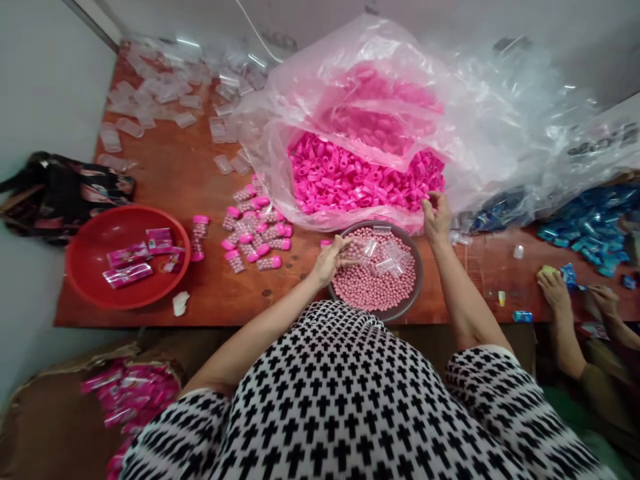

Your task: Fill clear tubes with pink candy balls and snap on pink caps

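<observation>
Orange wooden bench; at its far middle, big clear bag of pink caps. Nearer, round bowl of pink beads under small clear packets. Left hand above the bowl, fingers spread open; right hand at the bag's edge, fingers half-curled, any grip impossible to tell.

Red plastic basin holding pink packets; black floral bag beside it; blue packets heaped far right.
</observation>
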Available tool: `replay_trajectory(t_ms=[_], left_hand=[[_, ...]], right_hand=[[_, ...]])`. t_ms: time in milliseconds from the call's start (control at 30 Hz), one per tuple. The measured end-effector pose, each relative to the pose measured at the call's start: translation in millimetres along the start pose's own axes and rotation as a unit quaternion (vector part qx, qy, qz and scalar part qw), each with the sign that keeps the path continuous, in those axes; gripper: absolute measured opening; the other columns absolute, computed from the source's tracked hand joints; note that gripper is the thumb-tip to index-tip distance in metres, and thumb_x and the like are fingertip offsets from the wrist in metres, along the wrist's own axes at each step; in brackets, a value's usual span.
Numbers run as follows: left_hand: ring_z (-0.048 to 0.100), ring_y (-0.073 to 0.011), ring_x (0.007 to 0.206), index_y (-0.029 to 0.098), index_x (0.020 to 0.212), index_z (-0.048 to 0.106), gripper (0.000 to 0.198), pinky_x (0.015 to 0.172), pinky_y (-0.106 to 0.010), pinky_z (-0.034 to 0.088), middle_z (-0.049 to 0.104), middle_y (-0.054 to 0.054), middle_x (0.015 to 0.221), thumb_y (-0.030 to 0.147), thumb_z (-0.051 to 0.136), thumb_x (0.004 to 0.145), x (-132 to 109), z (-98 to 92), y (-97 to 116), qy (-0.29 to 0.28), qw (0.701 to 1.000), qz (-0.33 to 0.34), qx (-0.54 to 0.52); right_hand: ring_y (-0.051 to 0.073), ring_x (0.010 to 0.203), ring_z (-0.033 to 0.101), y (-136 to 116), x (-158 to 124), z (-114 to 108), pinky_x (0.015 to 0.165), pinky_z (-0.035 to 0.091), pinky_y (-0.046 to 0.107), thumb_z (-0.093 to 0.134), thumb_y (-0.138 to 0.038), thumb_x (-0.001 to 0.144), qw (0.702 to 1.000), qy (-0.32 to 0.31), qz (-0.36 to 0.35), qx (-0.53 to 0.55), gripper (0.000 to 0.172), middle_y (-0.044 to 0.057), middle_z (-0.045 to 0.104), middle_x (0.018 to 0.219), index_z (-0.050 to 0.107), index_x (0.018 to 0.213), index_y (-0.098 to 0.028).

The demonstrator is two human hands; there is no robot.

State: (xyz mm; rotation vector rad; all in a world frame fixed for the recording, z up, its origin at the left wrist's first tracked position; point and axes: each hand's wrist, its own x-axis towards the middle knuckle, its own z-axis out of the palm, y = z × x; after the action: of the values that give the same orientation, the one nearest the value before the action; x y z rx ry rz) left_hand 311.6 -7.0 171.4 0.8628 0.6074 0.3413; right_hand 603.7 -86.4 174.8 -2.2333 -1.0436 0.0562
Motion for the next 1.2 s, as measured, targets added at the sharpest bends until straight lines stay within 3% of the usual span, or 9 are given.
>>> replay_trajectory(t_ms=[133,233,300,533,767,900,1000,1067,1200], left_hand=[[0.064,-0.0195,0.089,0.014,0.113,0.063,0.059,0.08,-0.035,0.055,0.068,-0.009,0.106,0.055,0.065,0.071,0,4.1,-5,0.007,0.992,0.053,0.117],[0.064,-0.0199,0.093,0.015,0.111,0.066,0.048,0.085,-0.033,0.052,0.069,-0.007,0.104,0.044,0.066,0.073,-2,7.9,-9,0.013,0.973,0.104,0.205],[0.064,-0.0203,0.095,0.015,0.11,0.067,0.042,0.088,-0.033,0.05,0.07,-0.007,0.104,0.04,0.064,0.076,-7,10.3,-10,0.01,0.958,0.137,0.252],[0.066,-0.0195,0.093,0.02,0.109,0.069,0.032,0.087,-0.031,0.049,0.071,-0.004,0.106,0.034,0.06,0.082,-31,15.5,-5,0.021,0.923,0.177,0.341],[0.066,-0.0184,0.088,0.021,0.102,0.072,0.027,0.081,-0.029,0.049,0.072,-0.005,0.1,0.035,0.059,0.082,-40,13.2,-3,-0.036,0.904,0.201,0.376],[0.066,-0.0176,0.08,0.019,0.097,0.073,0.028,0.075,-0.028,0.05,0.073,-0.005,0.089,0.036,0.055,0.084,-42,17.1,-5,-0.018,0.913,0.193,0.358],[0.066,-0.0175,0.078,0.016,0.103,0.071,0.035,0.073,-0.028,0.051,0.073,-0.005,0.09,0.04,0.058,0.082,-42,19.6,-4,-0.001,0.942,0.172,0.287],[0.066,-0.0172,0.076,0.014,0.109,0.068,0.042,0.07,-0.029,0.053,0.072,-0.006,0.092,0.043,0.061,0.079,-41,19.4,-1,0.019,0.967,0.142,0.212],[0.067,-0.0189,0.077,0.013,0.11,0.067,0.048,0.071,-0.032,0.055,0.072,-0.008,0.098,0.045,0.065,0.074,-37,15.2,2,0.055,0.988,0.094,0.109]], right_hand=[[0.019,0.093,0.06,-61,-43,-23,0.085,0.047,0.035,0.047,-0.041,0.089,0.976,-0.142,-0.076,0.143,0.033,0.006,0.064,0.101,0.057,0.112,-0.02],[0.019,0.098,0.06,-101,-75,-28,0.089,0.046,0.035,0.046,-0.039,0.091,0.95,-0.216,-0.172,0.145,0.029,0.006,0.065,0.105,0.059,0.111,-0.022],[0.019,0.1,0.059,-114,-91,-26,0.09,0.045,0.035,0.044,-0.036,0.093,0.936,-0.235,-0.231,0.121,0.029,0.008,0.064,0.106,0.059,0.112,-0.022],[0.02,0.092,0.057,-117,-123,-21,0.084,0.047,0.035,0.038,-0.031,0.095,0.934,-0.217,-0.275,0.068,0.03,0.01,0.063,0.097,0.054,0.118,-0.021],[0.022,0.094,0.058,-115,-145,-24,0.084,0.048,0.04,0.039,-0.026,0.094,0.931,-0.221,-0.282,0.063,0.03,0.013,0.063,0.099,0.054,0.119,-0.019],[0.023,0.092,0.061,-116,-143,-21,0.084,0.05,0.041,0.046,-0.027,0.092,0.943,-0.203,-0.245,0.099,0.027,0.013,0.066,0.096,0.062,0.111,-0.018],[0.021,0.096,0.063,-120,-138,-25,0.088,0.05,0.04,0.054,-0.031,0.088,0.945,-0.213,-0.145,0.2,0.027,0.01,0.068,0.102,0.064,0.11,-0.021],[0.021,0.102,0.062,-120,-137,-28,0.091,0.049,0.04,0.057,-0.038,0.086,0.926,-0.226,-0.046,0.299,0.034,0.008,0.067,0.108,0.061,0.117,-0.025],[0.021,0.1,0.064,-109,-144,-26,0.091,0.049,0.042,0.067,-0.046,0.076,0.85,-0.235,0.098,0.462,0.044,0.004,0.068,0.106,0.06,0.116,-0.028]])
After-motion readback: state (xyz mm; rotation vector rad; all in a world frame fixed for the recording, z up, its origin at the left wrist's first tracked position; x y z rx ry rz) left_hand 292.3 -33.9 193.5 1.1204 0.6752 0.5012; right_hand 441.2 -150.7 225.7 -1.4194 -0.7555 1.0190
